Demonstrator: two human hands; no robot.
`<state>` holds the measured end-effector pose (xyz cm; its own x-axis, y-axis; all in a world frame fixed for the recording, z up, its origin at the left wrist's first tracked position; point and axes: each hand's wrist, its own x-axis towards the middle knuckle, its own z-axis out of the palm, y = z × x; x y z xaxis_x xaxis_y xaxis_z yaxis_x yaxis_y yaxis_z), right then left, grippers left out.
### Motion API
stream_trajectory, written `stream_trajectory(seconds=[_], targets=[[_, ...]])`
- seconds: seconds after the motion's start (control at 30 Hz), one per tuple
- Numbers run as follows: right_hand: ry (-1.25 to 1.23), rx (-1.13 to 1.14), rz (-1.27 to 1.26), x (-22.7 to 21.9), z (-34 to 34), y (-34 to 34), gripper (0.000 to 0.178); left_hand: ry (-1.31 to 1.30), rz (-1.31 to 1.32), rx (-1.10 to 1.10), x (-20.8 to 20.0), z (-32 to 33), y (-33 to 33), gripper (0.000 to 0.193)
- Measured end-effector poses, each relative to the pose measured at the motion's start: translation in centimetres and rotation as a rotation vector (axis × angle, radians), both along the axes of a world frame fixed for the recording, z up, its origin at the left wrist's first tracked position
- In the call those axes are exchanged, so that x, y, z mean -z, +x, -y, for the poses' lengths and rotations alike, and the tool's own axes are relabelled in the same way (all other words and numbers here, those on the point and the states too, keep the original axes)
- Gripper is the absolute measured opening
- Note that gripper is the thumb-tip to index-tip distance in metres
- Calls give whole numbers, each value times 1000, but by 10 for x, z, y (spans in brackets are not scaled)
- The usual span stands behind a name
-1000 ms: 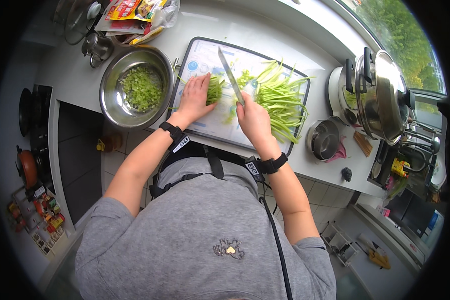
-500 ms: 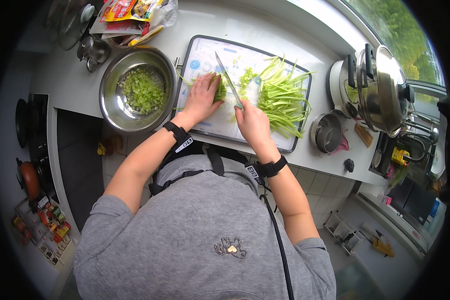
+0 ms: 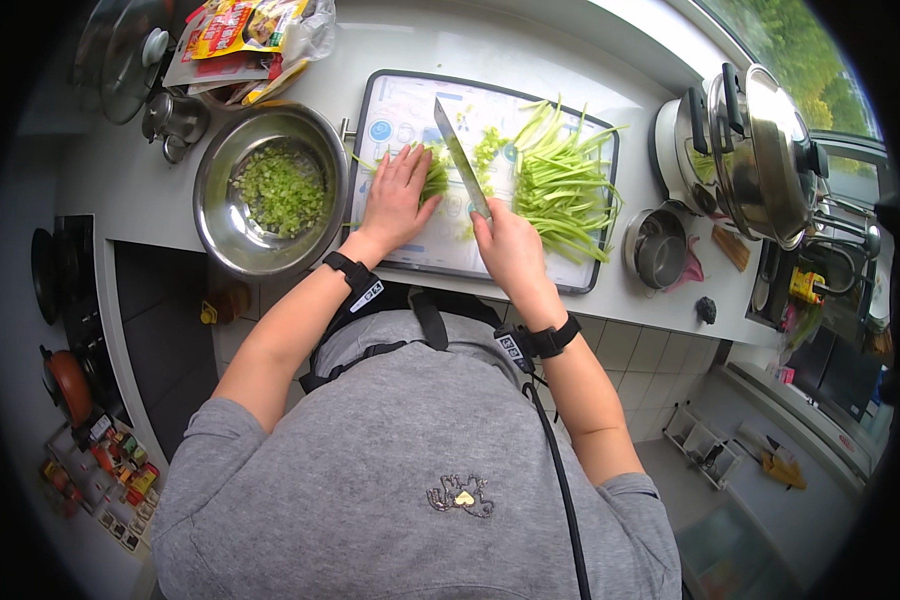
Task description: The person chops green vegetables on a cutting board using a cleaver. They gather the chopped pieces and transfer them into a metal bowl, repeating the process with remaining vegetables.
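My right hand (image 3: 513,250) is closed round the handle of a kitchen knife (image 3: 461,160), whose blade points away from me over a white cutting board (image 3: 410,110) with a dark rim. Left of the blade, my left hand (image 3: 395,205) presses a bundle of green stalks (image 3: 436,178) against the board, fingers together and partly covering it. Small chopped green pieces (image 3: 488,150) lie just right of the blade. A larger heap of long green stalks (image 3: 565,190) covers the board's right side.
A steel bowl (image 3: 208,190) holding chopped green bits stands left of the board. Beyond it are a small metal pot (image 3: 178,118) and food packages (image 3: 245,35). To the right stand a lidded steamer pot (image 3: 770,160) and a small metal pan (image 3: 660,260).
The knife has moved slightly right, away from the held bundle, and its blade is turned so more of its face shows. My left hand stays on the stalks. The whole view has shifted a little.
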<state>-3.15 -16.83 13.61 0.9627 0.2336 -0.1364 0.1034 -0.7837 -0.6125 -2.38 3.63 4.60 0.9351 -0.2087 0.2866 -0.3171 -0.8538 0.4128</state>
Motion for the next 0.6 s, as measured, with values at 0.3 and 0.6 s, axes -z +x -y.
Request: stream_trajectory(seconds=[0.3,0.6], targets=[[-54,-89,107,4,-18,-11,26,48,-32,-47,20,7,0,78],[-51,-83,90,-1,-16,-16,21,4,41,-59,25,8,-1,69]])
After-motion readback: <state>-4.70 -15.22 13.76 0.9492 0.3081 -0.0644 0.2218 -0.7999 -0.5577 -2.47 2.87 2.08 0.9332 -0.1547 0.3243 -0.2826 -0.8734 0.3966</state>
